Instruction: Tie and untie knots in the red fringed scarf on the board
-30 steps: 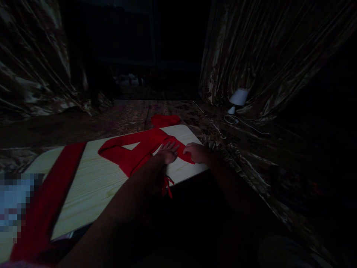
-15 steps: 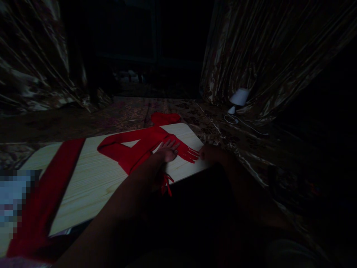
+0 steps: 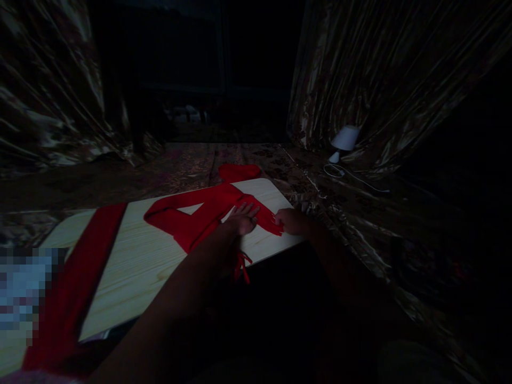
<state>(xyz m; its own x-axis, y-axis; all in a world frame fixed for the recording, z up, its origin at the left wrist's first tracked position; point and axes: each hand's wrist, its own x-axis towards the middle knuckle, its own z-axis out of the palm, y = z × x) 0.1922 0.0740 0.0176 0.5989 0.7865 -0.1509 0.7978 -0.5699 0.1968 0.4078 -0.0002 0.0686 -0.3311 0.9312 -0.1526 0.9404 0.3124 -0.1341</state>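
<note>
A red fringed scarf (image 3: 188,218) lies folded in a loop on a pale wooden table (image 3: 136,261). My left hand (image 3: 242,217) lies flat on the scarf with its fingers stretched out. My right hand (image 3: 290,220) rests at the scarf's fringed end near the table's right edge, fingers curled on the fringe. Another bit of red fringe (image 3: 242,265) hangs over the table's near edge under my left forearm.
A second red cloth strip (image 3: 76,282) runs across the table's left part. More red fabric (image 3: 238,172) lies just beyond the table's far edge. A small white lamp (image 3: 343,141) with a cable stands on the patterned floor at the right. Shiny curtains hang on both sides.
My right hand first slid right off the scarf's end, baring the fringe, then came back to the fringe tips. My left hand stayed pressed on the scarf.
</note>
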